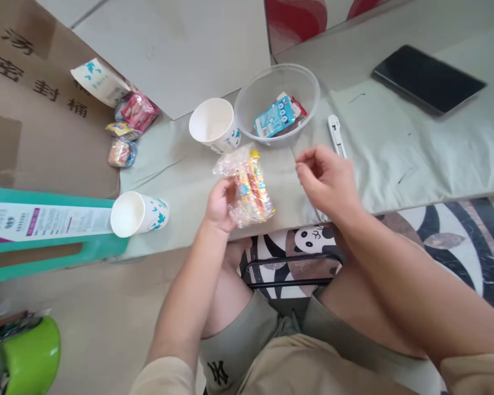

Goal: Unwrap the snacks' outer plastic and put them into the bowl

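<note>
My left hand [220, 206] grips a clear plastic packet of colourful sweets [249, 186] just above the table's near edge. My right hand [327, 181] hovers to the right of the packet, fingers curled loosely inward, nothing visible in them. Behind the packet stands a white paper cup [214, 125] with blue print, and beside it a clear plastic bowl [253, 90] holding a blue-and-white sachet [275, 118] and a red-edged one. A second paper cup [138, 214] lies on its side at the left, mouth toward me.
A white clip-like tool [336, 134] lies by the bowl. A dark tablet [428, 78] rests at the far right. Several wrapped snacks [127, 129] sit against a cardboard box [37, 99] on the left. A teal box [45, 233] and a green stool [28, 356] are lower left.
</note>
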A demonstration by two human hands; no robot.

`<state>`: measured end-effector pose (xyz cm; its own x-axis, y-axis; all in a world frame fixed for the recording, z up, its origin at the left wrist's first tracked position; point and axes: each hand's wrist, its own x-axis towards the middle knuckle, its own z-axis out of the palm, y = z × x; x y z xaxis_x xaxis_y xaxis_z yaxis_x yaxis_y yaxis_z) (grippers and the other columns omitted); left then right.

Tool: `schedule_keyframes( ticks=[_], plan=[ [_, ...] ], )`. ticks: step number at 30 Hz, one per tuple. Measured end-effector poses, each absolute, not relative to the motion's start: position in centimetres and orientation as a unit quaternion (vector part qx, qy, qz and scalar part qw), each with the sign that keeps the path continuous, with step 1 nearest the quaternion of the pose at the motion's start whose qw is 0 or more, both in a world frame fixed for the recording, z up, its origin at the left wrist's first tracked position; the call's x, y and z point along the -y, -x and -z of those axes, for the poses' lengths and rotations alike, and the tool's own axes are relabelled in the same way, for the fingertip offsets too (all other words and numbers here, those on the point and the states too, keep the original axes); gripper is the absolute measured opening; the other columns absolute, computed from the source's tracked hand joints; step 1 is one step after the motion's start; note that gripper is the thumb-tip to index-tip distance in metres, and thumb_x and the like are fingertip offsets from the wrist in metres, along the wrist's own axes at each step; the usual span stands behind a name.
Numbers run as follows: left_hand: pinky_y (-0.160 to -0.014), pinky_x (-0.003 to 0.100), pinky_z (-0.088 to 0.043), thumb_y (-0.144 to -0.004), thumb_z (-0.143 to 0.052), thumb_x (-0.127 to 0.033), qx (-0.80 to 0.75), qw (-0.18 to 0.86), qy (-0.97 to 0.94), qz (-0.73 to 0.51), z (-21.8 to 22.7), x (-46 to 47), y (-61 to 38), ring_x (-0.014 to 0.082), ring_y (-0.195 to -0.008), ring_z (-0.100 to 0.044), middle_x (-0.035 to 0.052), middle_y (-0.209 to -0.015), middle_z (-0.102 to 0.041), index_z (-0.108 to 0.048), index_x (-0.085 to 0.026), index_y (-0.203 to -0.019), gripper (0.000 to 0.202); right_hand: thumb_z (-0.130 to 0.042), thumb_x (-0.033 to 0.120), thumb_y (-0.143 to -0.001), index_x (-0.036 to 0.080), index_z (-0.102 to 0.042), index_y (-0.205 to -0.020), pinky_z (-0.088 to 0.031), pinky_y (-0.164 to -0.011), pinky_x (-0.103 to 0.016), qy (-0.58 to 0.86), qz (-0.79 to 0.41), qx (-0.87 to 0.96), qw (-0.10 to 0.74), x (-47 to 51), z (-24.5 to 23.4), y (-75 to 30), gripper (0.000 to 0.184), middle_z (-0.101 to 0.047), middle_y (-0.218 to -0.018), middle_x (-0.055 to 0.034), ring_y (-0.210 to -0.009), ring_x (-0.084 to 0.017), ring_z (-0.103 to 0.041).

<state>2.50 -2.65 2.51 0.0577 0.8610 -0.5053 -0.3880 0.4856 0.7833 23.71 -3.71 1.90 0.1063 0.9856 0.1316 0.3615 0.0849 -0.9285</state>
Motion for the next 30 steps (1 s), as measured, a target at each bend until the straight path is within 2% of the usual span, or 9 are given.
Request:
schedule_keyframes(
  ticks=[4, 8, 10, 13, 16, 21, 24, 27, 30],
  plan=[
    [-0.102, 0.050, -0.058, -0.089, -0.055, -0.032, -0.451, 0.772, -0.188, -0.406, -1.7, 2.5, -6.0, 0.0308, -0.115, -0.073, 0.0051, -0.095, -0.078, -0.069, -0.019, -0.111, 0.029, -0.060, 0.019, -0.082, 0.024, -0.059, -0.095, -0.048, -0.086, -0.043, 0.691, -0.180, 0.573, 0.402, 2.9, -1.9, -27.2, 0.014, -0.069, -0.093, -0.0075, -0.086, -0.024, -0.064],
    [-0.109, 0.060, -0.052, -0.090, -0.055, -0.034, -0.407, 0.799, -0.223, -0.382, -2.0, 1.4, -7.5, 0.0359, -0.132, -0.063, 0.0041, -0.123, -0.074, -0.059, -0.027, -0.136, 0.046, -0.062, 0.024, -0.082, 0.021, -0.058, -0.117, -0.046, -0.095, -0.053, 0.785, -0.149, 0.537, 0.270, 1.8, -1.4, -29.4, 0.035, -0.067, -0.123, -0.0169, -0.104, -0.034, -0.065],
    [-0.111, 0.061, -0.050, -0.089, -0.058, -0.038, -0.397, 0.790, -0.255, -0.392, -1.6, 0.9, -7.4, 0.0356, -0.135, -0.061, 0.0010, -0.135, -0.069, -0.050, -0.037, -0.145, 0.056, -0.065, 0.025, -0.079, 0.022, -0.058, -0.120, -0.047, -0.094, -0.055, 0.805, -0.159, 0.524, 0.230, 1.2, -0.9, -29.8, 0.042, -0.069, -0.116, -0.0139, -0.101, -0.035, -0.065],
    [-0.108, 0.060, -0.053, -0.081, -0.072, -0.042, -0.371, 0.769, -0.336, -0.399, -0.3, 0.6, -6.5, 0.0362, -0.136, -0.060, 0.0000, -0.142, -0.063, -0.039, -0.045, -0.150, 0.077, -0.067, 0.022, -0.074, 0.025, -0.063, -0.101, -0.048, -0.089, -0.050, 0.797, -0.165, 0.529, 0.238, 0.4, -0.4, -29.8, 0.028, -0.067, -0.089, -0.0070, -0.091, -0.031, -0.063],
    [-0.100, 0.056, -0.058, -0.071, -0.084, -0.040, -0.334, 0.745, -0.421, -0.396, 0.9, 0.5, -5.4, 0.0348, -0.130, -0.064, 0.0001, -0.138, -0.064, -0.041, -0.046, -0.145, 0.085, -0.068, 0.015, -0.070, 0.025, -0.062, -0.079, -0.046, -0.078, -0.040, 0.789, -0.205, 0.520, 0.256, 0.3, -1.1, -29.5, 0.014, -0.055, -0.068, -0.0026, -0.073, -0.023, -0.055],
    [-0.083, 0.047, -0.062, -0.080, -0.076, -0.042, -0.348, 0.700, -0.501, -0.371, 1.4, 0.7, -4.2, 0.0254, -0.098, -0.073, -0.0010, -0.104, -0.067, -0.052, -0.040, -0.125, 0.051, -0.070, 0.017, -0.072, 0.023, -0.070, -0.073, -0.035, -0.056, -0.033, 0.754, -0.364, 0.466, 0.284, 2.4, -3.3, -28.9, 0.006, -0.058, -0.058, -0.0001, -0.054, -0.013, -0.047],
    [-0.085, 0.041, -0.060, -0.082, -0.073, -0.039, -0.390, 0.650, -0.541, -0.366, 1.4, 1.0, -3.7, 0.0206, -0.092, -0.068, 0.0003, -0.095, -0.062, -0.059, -0.030, -0.104, 0.028, -0.071, 0.024, -0.073, 0.022, -0.070, -0.080, -0.034, -0.055, -0.032, 0.670, -0.469, 0.414, 0.401, 3.6, -3.7, -28.6, 0.007, -0.061, -0.065, -0.0007, -0.055, -0.012, -0.050],
    [-0.088, 0.038, -0.057, -0.081, -0.073, -0.037, -0.399, 0.620, -0.565, -0.371, 1.5, 1.1, -3.3, 0.0176, -0.088, -0.061, 0.0010, -0.092, -0.056, -0.057, -0.025, -0.090, 0.022, -0.072, 0.022, -0.064, 0.024, -0.062, -0.076, -0.036, -0.057, -0.033, 0.552, -0.519, 0.340, 0.558, 3.5, -3.5, -28.4, 0.015, -0.053, -0.068, 0.0018, -0.058, -0.012, -0.048],
    [-0.085, 0.037, -0.056, -0.082, -0.075, -0.041, -0.372, 0.626, -0.587, -0.355, 1.7, 1.3, -3.1, 0.0161, -0.081, -0.057, 0.0000, -0.087, -0.052, -0.054, -0.025, -0.088, 0.027, -0.064, 0.033, -0.075, 0.026, -0.051, -0.066, -0.039, -0.056, -0.034, 0.523, -0.574, 0.289, 0.560, 2.8, -3.5, -27.9, 0.017, -0.052, -0.067, 0.0011, -0.056, -0.011, -0.046]
  ],
)
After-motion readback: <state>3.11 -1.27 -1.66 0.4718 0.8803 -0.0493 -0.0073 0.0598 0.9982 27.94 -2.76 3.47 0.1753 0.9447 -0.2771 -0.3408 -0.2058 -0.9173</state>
